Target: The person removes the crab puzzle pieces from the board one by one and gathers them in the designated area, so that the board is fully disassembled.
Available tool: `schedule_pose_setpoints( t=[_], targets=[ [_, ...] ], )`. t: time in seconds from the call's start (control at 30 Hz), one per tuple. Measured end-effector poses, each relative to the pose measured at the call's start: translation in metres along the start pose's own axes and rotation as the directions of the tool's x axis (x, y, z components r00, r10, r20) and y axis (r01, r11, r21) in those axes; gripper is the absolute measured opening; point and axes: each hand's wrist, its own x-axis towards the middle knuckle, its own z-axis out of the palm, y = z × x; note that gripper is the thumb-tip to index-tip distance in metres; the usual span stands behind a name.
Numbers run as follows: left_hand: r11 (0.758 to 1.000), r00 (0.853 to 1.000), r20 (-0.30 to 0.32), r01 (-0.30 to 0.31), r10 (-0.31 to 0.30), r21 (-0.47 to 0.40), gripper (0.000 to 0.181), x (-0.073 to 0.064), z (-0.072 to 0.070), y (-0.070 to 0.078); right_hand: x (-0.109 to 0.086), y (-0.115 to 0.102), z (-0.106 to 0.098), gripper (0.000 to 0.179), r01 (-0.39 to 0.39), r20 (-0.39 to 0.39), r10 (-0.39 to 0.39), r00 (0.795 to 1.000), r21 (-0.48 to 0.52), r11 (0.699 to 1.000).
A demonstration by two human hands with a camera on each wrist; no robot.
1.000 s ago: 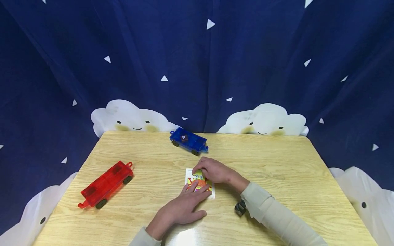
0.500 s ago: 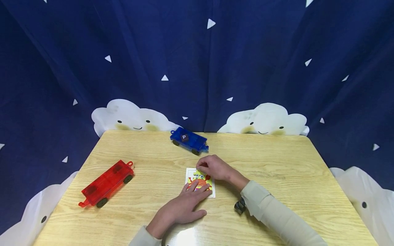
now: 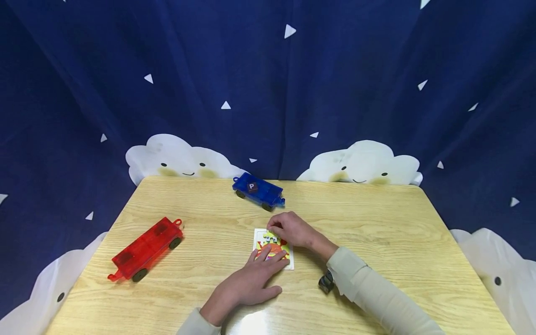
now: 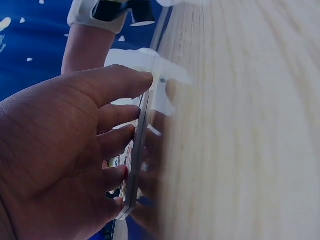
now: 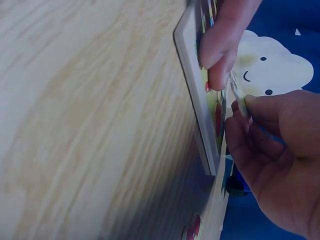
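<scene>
A small square puzzle board (image 3: 257, 234) with a white rim and a bright orange crab picture lies near the middle of the table. My left hand (image 3: 253, 279) rests on its lower part, fingers spread over the crab. In the left wrist view, the fingertips (image 4: 114, 176) lie on the board's face and the thumb is by its edge. Over the board's top right, my right hand (image 3: 291, 229) pinches a thin yellowish puzzle piece (image 5: 240, 100) between thumb and fingers. Its face is mostly hidden by the fingers. The crab's eyes show just below that hand.
A red toy trailer (image 3: 146, 249) stands at the left of the table. At the back is a blue toy trailer (image 3: 258, 190) bearing a dark tile (image 3: 251, 187) marked P. A small red thing (image 5: 193, 227) lies low in the right wrist view. Blue curtain (image 3: 268, 83) hangs behind.
The right hand has drawn slightly up and right from the crab's eyes, and its fingers have curled in to a pinch. The left hand keeps its place on the board.
</scene>
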Motion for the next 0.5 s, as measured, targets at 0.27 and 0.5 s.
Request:
schedule_pose_setpoints(
  t=[0.27, 0.5],
  targets=[
    [1.0, 1.0, -0.005, -0.008, 0.008, 0.01, 0.063, 0.0, -0.002, 0.002, -0.005, 0.0, -0.005, 0.012, -0.004, -0.01, 0.004, 1.0, -0.012, 1.0],
    [1.0, 1.0, -0.013, -0.009, 0.009, 0.012, 0.063, -0.001, -0.001, 0.002, -0.017, 0.006, -0.024, 0.013, 0.037, -0.007, -0.038, 0.999, -0.034, 0.999]
  ],
)
